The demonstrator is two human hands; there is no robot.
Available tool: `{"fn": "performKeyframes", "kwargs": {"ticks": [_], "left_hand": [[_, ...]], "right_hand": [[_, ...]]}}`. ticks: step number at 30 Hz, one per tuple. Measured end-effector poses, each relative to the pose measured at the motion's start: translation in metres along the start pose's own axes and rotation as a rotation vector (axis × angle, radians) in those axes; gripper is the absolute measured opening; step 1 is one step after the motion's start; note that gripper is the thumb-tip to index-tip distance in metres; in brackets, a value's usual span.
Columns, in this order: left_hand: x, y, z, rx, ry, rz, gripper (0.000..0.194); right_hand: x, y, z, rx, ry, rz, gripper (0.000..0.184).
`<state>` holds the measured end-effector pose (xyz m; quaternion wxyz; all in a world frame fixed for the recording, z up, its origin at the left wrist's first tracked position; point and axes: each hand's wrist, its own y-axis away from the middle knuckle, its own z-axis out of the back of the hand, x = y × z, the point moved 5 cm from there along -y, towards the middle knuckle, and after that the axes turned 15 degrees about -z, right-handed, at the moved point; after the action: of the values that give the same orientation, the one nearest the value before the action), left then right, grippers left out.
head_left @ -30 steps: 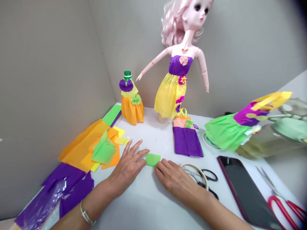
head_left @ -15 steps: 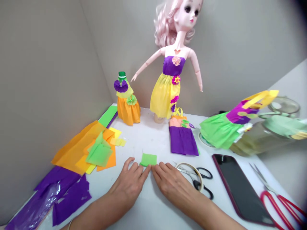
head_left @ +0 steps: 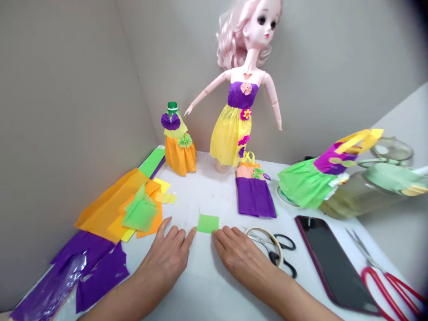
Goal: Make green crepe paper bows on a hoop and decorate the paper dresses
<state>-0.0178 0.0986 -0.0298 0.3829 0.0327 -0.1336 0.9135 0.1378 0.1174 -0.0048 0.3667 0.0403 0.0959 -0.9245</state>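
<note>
A small folded piece of green paper lies flat on the white table. My left hand rests palm down just left of it, fingers stretched and spread, its fingertip a little short of the paper's corner. My right hand lies flat just below and to the right of the paper, fingertips at its lower right edge, holding nothing. A roll of clear tape and black scissors lie beside my right hand.
A doll in a purple and yellow paper dress stands at the back, beside a small orange paper dress. Orange, green and purple paper sheets lie left. A purple paper dress, a green one, a phone and red scissors lie right.
My left hand has slid back to the left, away from the green paper, and its fingers have spread. My right hand stays at the paper's lower right edge.
</note>
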Motion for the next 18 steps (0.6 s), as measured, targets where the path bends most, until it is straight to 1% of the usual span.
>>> {"fn": "performKeyframes", "kwargs": {"ticks": [4,6,8,10,14,16,18], "left_hand": [[0.009,-0.012,0.026,-0.110,0.188,0.021,0.020],[0.012,-0.021,0.032,-0.177,0.264,0.010,0.021],[0.012,-0.032,0.031,-0.206,0.290,-0.028,0.019],[0.013,-0.040,0.023,-0.200,0.283,-0.052,0.015],[0.013,-0.046,0.013,-0.250,0.252,-0.057,0.018],[0.014,-0.045,0.013,-0.277,0.254,-0.054,0.019],[0.014,-0.042,0.014,-0.301,0.265,-0.050,0.021]], "right_hand": [[-0.002,0.000,-0.004,0.010,-0.016,-0.011,0.018],[-0.003,0.000,-0.005,0.017,-0.037,-0.012,0.020],[-0.005,-0.001,-0.004,0.012,-0.060,-0.014,0.021],[-0.008,-0.002,-0.004,0.005,-0.076,-0.014,0.020],[-0.020,-0.005,-0.006,0.011,-0.138,0.000,0.012],[-0.032,-0.006,-0.009,0.003,-0.171,-0.054,0.013],[-0.045,-0.008,-0.011,-0.020,-0.185,-0.166,0.017]]}}
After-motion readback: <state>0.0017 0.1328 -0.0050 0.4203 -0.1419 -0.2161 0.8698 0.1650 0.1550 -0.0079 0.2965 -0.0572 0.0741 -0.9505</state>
